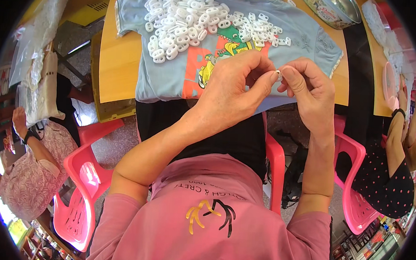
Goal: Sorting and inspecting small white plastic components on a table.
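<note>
My left hand (231, 86) and my right hand (311, 90) meet over the near edge of the table, thumbs and forefingers pinched close together. Between the fingertips is a small whitish plastic piece (278, 74), mostly covered, so its exact shape cannot be made out. Beyond my hands a light blue T-shirt (158, 82) with a colourful print lies spread out. On it sits a large heap of white oval plastic pieces with two holes (178, 25). Right of that lies a smaller pile of little white plastic pieces (255, 26), also with holes.
The T-shirt covers much of a wooden table (119, 73). A round printed tin (332, 11) stands at the far right. Pink plastic chairs (85, 180) are on both sides. People sit at left and right; the left person's hand (19, 119) is near clear plastic bags (38, 50).
</note>
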{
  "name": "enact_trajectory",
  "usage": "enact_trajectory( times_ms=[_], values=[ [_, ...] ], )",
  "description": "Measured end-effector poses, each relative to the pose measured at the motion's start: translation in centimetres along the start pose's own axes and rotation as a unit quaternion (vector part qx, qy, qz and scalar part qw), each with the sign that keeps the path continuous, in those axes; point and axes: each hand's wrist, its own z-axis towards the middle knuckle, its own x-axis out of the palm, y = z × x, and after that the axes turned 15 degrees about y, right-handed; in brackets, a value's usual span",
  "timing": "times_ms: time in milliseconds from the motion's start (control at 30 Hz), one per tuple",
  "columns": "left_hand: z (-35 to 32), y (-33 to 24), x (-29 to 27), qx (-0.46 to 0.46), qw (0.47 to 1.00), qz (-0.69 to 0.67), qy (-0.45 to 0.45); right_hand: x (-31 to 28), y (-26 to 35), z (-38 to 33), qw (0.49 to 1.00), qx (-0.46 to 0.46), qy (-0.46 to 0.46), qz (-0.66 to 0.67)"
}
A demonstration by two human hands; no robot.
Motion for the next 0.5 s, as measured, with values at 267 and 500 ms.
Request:
enact_trajectory(
  times_ms=[267,500],
  values=[
    [0.05,0.15,0.08,0.000,1.000,-0.008,-0.012,0.03,0.05,-0.09,1.000,0.014,-0.006,-0.003],
    [0.17,0.48,0.33,0.011,0.999,0.032,-0.029,0.77,0.22,0.05,0.998,-0.012,-0.025,-0.053]
  ],
)
